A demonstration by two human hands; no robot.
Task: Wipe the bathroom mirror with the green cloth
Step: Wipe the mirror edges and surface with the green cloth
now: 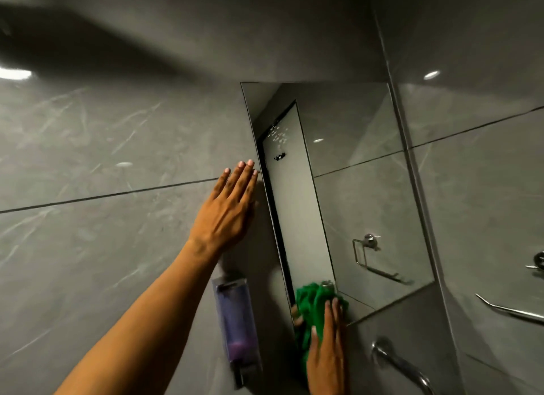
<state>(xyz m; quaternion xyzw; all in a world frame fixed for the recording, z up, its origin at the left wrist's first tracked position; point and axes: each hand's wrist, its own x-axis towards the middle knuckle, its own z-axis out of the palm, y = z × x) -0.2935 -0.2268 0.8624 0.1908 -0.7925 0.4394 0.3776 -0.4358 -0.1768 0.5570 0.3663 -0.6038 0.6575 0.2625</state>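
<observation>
the right hand point(326, 353) covers part of the green cloth point(312, 303) (its wrist cut off below); the tap point(397, 362) is blurred.

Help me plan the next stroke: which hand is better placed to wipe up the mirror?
Right. The right hand presses the cloth low on the mirror; the left hand rests flat on the wall beside it, holding nothing.

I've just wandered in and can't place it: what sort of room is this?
Most likely a bathroom: a mirror is fixed to tiled walls, a soap dispenser hangs beside it, and a tap curves out below.
</observation>
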